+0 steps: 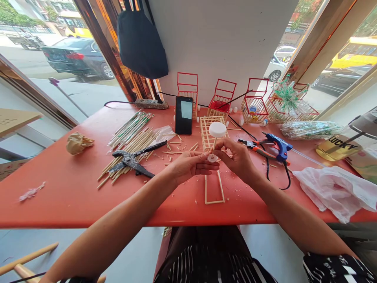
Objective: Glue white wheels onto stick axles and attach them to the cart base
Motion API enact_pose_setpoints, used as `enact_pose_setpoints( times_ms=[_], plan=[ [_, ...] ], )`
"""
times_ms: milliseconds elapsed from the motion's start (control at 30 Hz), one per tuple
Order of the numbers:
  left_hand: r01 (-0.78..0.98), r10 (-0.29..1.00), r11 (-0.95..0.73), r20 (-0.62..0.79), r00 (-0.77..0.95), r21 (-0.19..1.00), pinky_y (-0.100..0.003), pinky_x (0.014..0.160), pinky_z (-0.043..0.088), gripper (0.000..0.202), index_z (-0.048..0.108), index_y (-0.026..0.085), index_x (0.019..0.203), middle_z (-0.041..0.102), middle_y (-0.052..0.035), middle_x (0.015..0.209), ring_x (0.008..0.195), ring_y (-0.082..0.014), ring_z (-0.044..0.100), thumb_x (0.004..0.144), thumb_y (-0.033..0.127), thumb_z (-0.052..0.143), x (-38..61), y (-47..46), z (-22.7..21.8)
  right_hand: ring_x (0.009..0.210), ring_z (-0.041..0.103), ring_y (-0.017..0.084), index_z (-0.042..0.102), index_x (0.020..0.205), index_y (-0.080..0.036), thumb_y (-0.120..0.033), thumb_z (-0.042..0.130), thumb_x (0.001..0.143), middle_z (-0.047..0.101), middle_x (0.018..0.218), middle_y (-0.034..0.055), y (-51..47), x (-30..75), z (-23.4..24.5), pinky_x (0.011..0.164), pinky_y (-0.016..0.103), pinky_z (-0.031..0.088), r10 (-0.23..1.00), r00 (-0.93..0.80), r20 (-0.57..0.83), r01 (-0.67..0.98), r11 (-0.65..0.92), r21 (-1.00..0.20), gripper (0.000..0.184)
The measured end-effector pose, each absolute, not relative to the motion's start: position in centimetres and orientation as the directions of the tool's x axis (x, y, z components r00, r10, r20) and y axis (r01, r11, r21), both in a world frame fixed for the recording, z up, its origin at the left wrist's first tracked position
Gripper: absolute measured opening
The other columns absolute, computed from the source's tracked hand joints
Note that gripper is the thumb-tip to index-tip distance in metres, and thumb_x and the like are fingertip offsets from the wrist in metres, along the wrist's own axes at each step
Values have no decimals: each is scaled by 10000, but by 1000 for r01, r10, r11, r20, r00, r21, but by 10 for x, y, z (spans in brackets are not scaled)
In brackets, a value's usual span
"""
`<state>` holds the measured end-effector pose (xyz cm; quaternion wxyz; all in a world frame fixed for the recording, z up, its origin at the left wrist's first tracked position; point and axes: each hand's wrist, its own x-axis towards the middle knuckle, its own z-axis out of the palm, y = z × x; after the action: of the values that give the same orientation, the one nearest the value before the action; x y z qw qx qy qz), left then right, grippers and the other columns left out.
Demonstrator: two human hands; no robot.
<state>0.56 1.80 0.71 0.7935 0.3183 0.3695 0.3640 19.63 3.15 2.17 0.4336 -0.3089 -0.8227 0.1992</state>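
Note:
Both my hands meet over the middle of the red table [59,188]. They hold a small axle: a thin wooden stick with a white round cap [217,129] on its upper end and another white cap [212,158] at the lower end. My left hand [188,167] pinches the lower cap and stick from the left. My right hand [237,157] pinches the same piece from the right. Below my hands a rectangular stick frame [214,192] lies flat. Just behind them lies a stick grid panel [206,133].
Black pliers [132,161] rest on a pile of wooden sticks [129,147] at left. A phone [184,114] stands upright behind. A blue glue gun [279,147] and orange-handled cutters [255,146] lie at right, beside a white plastic bag [335,190]. Red-framed stick baskets [220,98] line the back.

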Motion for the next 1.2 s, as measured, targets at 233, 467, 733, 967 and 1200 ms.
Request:
enact_pose_setpoints(
  times_ms=[233,467,733,967,1200],
  plan=[
    [-338,818,481,-276,504,809,-276,657,623,325,744,74,915,805,-158,885,772,-222,788,972,378,644,4,18,6,769,615,150,634,888,-227,-230,640,946,681,831,-3,32,202,38,746,296,476,699,-319,641,341,715,-610,58],
    [-355,909,293,-143,392,888,-160,445,447,474,642,123,680,606,15,529,450,-69,546,656,512,912,2,21,1,784,652,168,636,906,-248,-305,673,905,701,887,13,32,238,80,712,314,497,762,-195,617,433,631,-643,68],
    [-322,935,230,-117,336,918,-167,424,363,540,469,170,578,423,64,456,406,-56,444,729,511,860,3,18,12,697,624,194,699,835,-225,-320,616,847,719,764,30,45,290,104,677,315,418,919,-224,325,929,303,-215,127],
    [-291,951,187,-99,294,938,-175,428,367,485,544,157,604,454,49,462,415,-66,467,743,519,836,2,23,4,724,624,229,736,870,-190,-251,512,876,738,824,95,111,305,85,627,333,319,948,-307,85,925,276,261,232],
    [-268,953,179,-99,286,947,-181,435,374,469,572,157,620,484,39,463,429,-75,490,726,529,837,1,23,3,842,656,251,755,881,-158,-183,552,866,770,927,142,157,300,61,740,361,334,914,-406,-21,875,395,281,206]
  ],
)
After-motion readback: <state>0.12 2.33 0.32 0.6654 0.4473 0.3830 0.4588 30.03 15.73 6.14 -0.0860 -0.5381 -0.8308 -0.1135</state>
